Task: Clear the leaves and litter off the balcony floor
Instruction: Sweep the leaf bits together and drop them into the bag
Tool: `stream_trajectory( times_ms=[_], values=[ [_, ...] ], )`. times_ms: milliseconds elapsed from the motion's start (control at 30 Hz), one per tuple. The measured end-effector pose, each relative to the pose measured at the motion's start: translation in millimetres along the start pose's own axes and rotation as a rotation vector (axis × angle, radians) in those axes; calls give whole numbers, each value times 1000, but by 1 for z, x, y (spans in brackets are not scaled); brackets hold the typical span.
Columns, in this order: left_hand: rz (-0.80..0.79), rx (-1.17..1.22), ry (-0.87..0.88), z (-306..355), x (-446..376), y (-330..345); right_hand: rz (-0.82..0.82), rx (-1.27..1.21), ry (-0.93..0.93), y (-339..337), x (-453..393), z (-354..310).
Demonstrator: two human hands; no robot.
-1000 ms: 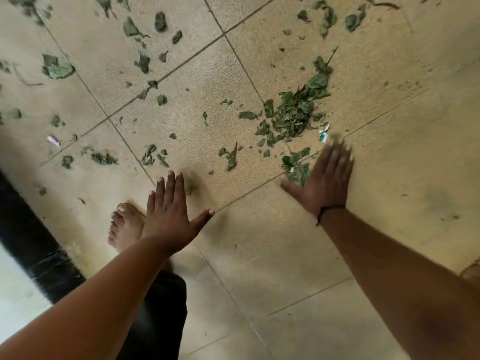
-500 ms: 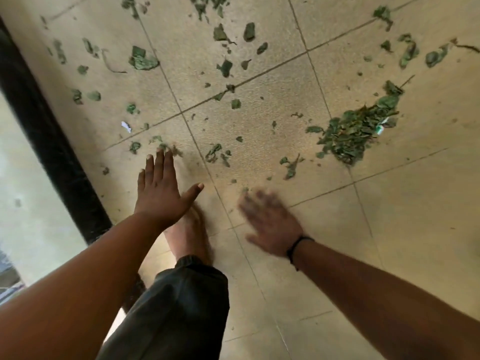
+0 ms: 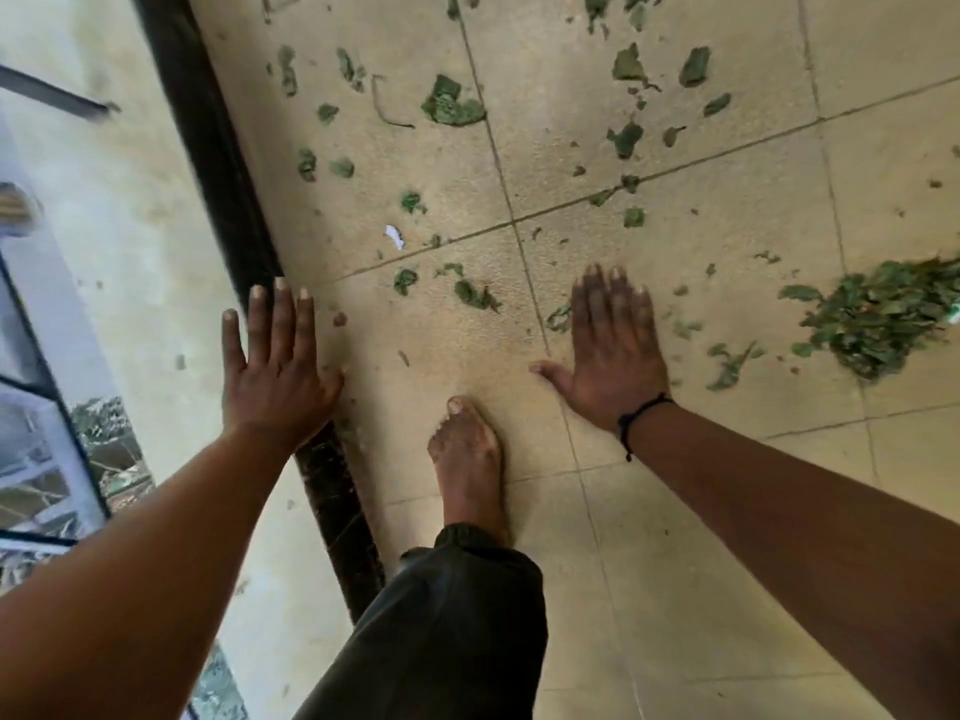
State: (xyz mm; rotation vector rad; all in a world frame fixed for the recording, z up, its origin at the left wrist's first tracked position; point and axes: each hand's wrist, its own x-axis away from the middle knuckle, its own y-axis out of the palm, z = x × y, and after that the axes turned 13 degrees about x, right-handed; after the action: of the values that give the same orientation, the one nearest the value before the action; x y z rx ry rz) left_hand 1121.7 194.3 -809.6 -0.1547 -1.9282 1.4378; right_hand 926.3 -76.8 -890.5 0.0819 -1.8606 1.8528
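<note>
1. Both hands are flat with fingers straight and nearly together, and neither holds anything. The left hand [image 3: 275, 366] is at centre left, over the dark edge strip [image 3: 218, 163]; whether it touches anything cannot be told. The right hand [image 3: 613, 350] is at centre right, low over the floor [image 3: 675, 537], its fingertips blurred.
2. Leaf pile [image 3: 878, 319]: gathered at the right edge of the frame, near the right hand but apart from it.
3. Loose leaves [image 3: 452, 103]: scattered across the upper half, some just beyond the right fingertips. A white scrap [image 3: 395, 236] lies above centre, between the hands.
4. Foot [image 3: 467, 459]: bare, planted at lower centre between the hands, with a dark trouser leg [image 3: 447, 631] below it.
5. Step, as judged: sweeping loose leaves toward the pile by palm; much is not yet gathered.
6. Risks: a fast sweep may scatter the light leaves or break up the pile; leaves pushed left could slip past the strip; small bits may stay behind on the textured tiles.
</note>
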Motion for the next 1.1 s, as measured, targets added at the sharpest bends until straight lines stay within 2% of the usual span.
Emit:
stream_trajectory(
  times_ms=[100,167,267,333,500,600,667,733,867,1100],
  values=[
    [62,143,-173,-20,-8,10,44,-73,-182,-30,-14,-69],
    [91,263,-240,-31,-13,20,-41,-82,-332,-45,-22,-117],
    [175,444,-190,-45,-15,31,11,-94,-440,-60,-38,-174],
    [206,479,-173,-53,-16,36,42,-45,-526,-64,-52,-201],
    [178,462,-157,-58,-15,40,7,174,-697,-55,-87,-224],
    [161,445,-129,-61,-15,42,-61,167,-735,-41,-105,-207],
    [146,440,-115,-64,-15,41,-118,145,-646,-40,-118,-186],
    [142,438,-108,-64,-17,41,-146,113,-448,-37,-126,-161],
    [131,434,-112,-64,-16,42,-72,20,7,-23,-109,-118],
    [136,433,-127,-64,-17,42,-100,-130,553,-13,-86,-82]
  ],
)
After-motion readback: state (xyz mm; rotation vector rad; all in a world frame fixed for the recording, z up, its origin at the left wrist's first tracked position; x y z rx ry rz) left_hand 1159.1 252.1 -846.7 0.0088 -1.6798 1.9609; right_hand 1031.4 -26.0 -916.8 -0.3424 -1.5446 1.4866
